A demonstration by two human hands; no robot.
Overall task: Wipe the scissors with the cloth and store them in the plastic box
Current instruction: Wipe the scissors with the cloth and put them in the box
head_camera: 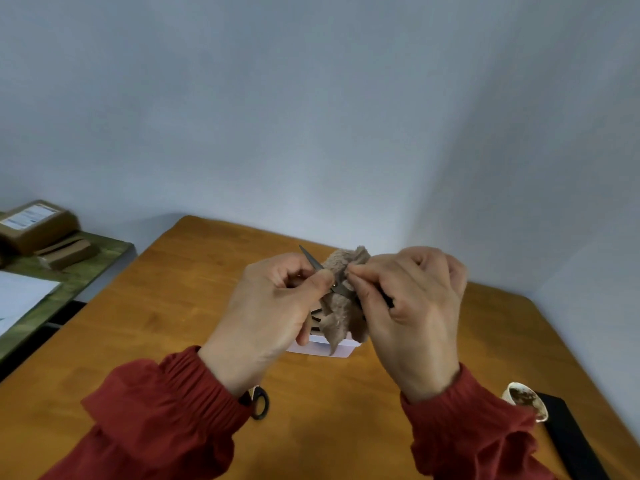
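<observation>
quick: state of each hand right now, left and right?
Left hand: closed, pinching the scissors near the blade.
Right hand: closed, pinching the cloth against the scissors.

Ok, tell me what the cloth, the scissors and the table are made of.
The cloth: soft beige fabric, plush or fleece by its fuzzy pile. The scissors: blade looks like dull grey metal, thin and pointed. The table: orange-brown wood with visible grain and a smooth sheen; could be veneer.

Perhaps a home workroom: wooden table (156, 306), plain wall (311, 98), cardboard parcels (34, 226) on side shelf (90, 268).
</observation>
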